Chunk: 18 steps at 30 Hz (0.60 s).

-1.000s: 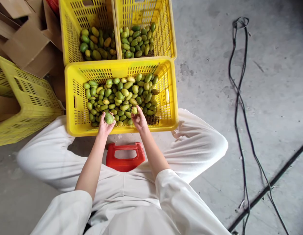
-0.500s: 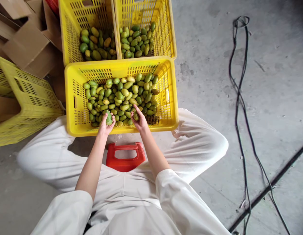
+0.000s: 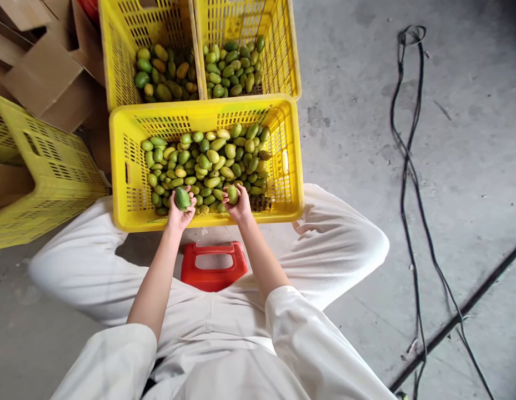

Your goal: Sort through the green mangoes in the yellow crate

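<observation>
Head view: two fruits in hand; plenty of green-to-yellow oval fruit point(image 3: 203, 161) lies in the near yellow perforated plastic crate point(image 3: 203, 119), seemingly much left, though the finished share cannot be told.
The left hand point(image 3: 177, 216) cups a plump, dark green fruit point(image 3: 182, 198), the right hand point(image 3: 241, 209) pinches a smaller yellow-green fruit point(image 3: 232, 194), both above the crate's near side.
</observation>
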Each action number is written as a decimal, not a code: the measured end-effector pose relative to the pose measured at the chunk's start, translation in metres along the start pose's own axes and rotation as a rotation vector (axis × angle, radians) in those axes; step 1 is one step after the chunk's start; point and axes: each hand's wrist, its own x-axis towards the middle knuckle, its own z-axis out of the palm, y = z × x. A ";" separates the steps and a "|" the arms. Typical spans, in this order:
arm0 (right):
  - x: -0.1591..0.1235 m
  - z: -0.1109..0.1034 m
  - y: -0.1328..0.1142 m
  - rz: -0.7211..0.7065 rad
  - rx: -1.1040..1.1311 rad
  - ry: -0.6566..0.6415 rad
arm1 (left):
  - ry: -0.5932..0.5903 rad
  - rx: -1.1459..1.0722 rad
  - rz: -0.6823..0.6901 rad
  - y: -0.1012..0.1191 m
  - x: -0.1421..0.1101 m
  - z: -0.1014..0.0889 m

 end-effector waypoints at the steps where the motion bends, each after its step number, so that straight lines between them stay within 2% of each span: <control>1: -0.001 0.000 0.000 -0.002 -0.001 -0.011 | 0.005 0.005 -0.010 0.000 0.000 0.000; 5: -0.002 0.002 0.002 -0.060 -0.008 -0.003 | 0.026 -0.004 -0.024 -0.001 0.004 -0.001; 10: -0.002 0.006 0.004 -0.140 -0.030 -0.002 | 0.020 0.028 0.026 -0.001 0.005 0.002; 15: 0.003 0.001 0.005 -0.176 -0.005 0.059 | 0.012 0.044 -0.016 -0.004 0.001 0.002; 18: 0.008 -0.002 0.007 -0.227 -0.010 0.077 | 0.049 0.012 0.015 -0.007 0.002 0.000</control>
